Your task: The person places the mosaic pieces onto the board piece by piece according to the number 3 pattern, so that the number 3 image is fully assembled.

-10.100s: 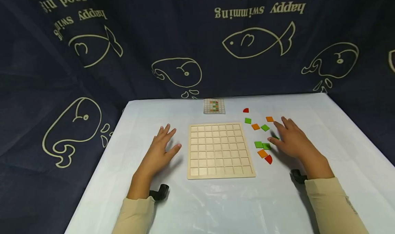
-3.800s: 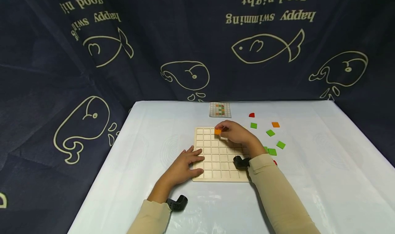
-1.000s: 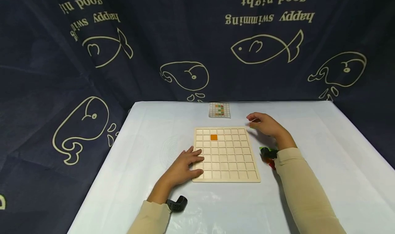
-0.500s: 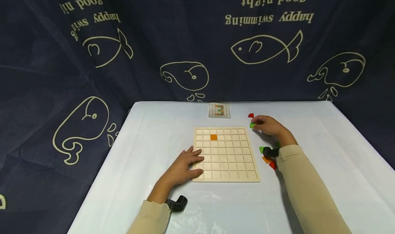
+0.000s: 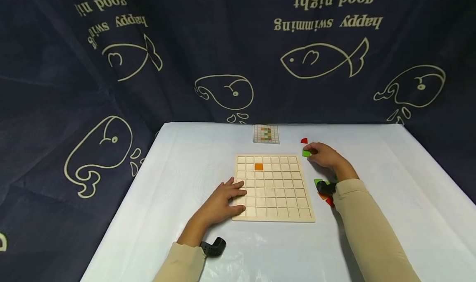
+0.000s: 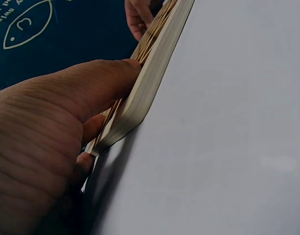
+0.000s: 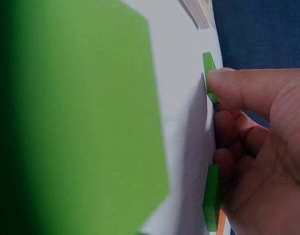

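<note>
My right hand (image 5: 324,155) pinches a flat green square tile (image 5: 306,153) just off the board's upper right corner. In the right wrist view the thumb presses on that green tile (image 7: 208,62), partly hiding it. My left hand (image 5: 220,202) rests with spread fingers on the left edge of a wooden grid board (image 5: 277,191). From the left wrist, the thumb lies on the board's rim (image 6: 157,73). One orange square tile (image 5: 258,167) sits in a cell of the second row from the top.
Behind the board lies a small pattern card (image 5: 257,134). A red quarter-circle tile (image 5: 304,141) lies beyond the right hand. Green (image 5: 317,182), orange (image 5: 322,196) and red (image 5: 330,202) tiles lie partly hidden under the right wrist. A blurred green tile (image 7: 91,117) fills the right wrist view's left side.
The orange tile went from my right hand onto the board. That hand then moved right to the green tile and took hold of it. My left hand came onto the board's edge earlier and stays there.
</note>
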{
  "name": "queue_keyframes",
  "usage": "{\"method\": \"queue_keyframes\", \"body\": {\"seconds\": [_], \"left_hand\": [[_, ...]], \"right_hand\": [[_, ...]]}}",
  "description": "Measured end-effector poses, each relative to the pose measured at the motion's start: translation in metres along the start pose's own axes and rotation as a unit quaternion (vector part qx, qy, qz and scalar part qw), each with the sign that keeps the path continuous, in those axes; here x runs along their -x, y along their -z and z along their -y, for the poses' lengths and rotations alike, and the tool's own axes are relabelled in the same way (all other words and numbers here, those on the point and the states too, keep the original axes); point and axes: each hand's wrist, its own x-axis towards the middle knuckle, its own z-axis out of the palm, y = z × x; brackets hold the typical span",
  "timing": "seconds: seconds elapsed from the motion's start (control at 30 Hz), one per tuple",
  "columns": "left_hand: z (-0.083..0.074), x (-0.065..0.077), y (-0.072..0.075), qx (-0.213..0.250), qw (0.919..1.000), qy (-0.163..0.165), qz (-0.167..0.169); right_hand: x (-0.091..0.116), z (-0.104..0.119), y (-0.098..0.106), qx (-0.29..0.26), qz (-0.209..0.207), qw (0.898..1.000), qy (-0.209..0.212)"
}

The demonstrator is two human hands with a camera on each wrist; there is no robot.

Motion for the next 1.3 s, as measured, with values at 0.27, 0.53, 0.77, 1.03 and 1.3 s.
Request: {"method": "queue_keyframes", "body": {"seconds": [0.27, 0.53, 0.77, 1.03, 1.3], "left_hand": [[-0.001, 0.0006, 0.0007, 0.001, 1.0, 0.001, -0.003], [-0.0008, 0.001, -0.0002, 0.0, 1.0, 0.002, -0.003], [-0.0009, 0.0002, -0.0002, 0.0, 1.0, 0.002, -0.004], [-0.0008, 0.0008, 0.0001, -0.001, 1.0, 0.0, -0.005], [-0.0002, 0.0001, -0.0012, -0.001, 1.0, -0.003, -0.005]], "right_hand": [[0.0002, 0.0013, -0.0013, -0.014, -0.007, 1.0, 0.0], [0.0008, 0.0009, -0.0026, -0.006, -0.01, 1.0, 0.008], [0.0037, -0.0018, -0.001, -0.007, -0.014, 1.0, 0.007], [0.0068, -0.0025, -0.0022, -0.037, -0.026, 0.999, 0.014], [0.0077, 0.0016, 0.002, -0.037, -0.041, 0.998, 0.007]]}}
